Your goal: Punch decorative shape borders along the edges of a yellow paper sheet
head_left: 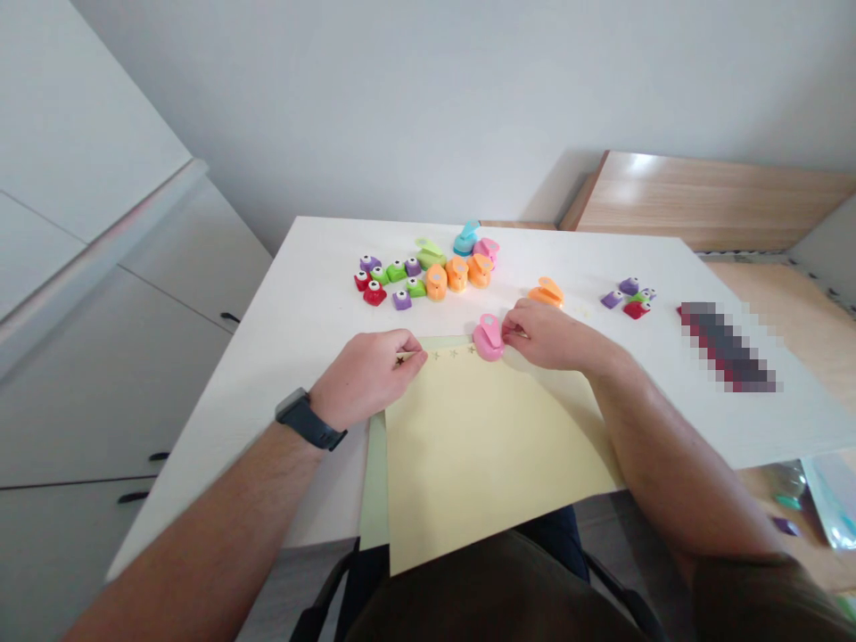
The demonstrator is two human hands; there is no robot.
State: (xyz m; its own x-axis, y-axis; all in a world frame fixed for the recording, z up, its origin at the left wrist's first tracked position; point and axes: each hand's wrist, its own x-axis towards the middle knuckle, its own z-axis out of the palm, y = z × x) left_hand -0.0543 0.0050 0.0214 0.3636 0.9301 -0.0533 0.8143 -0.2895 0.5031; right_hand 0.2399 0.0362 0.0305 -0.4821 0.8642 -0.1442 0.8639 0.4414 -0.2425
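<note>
Clock centred on the yellow sheet (pixel 495 446): L hand (pixel 371 374) at 10, thumb & fingertips pinching the far edge; pink punch (pixel 489 343) at 12, on that edge, beside a row of star holes (pixel 454 353); R hand (pixel 555 334) at 1, fingers curled just beside the punch, can't tell from here if they grip anything; lone orange punch (pixel 547 292) just past it; mixed punches (pixel 436 283) at 11.
</note>
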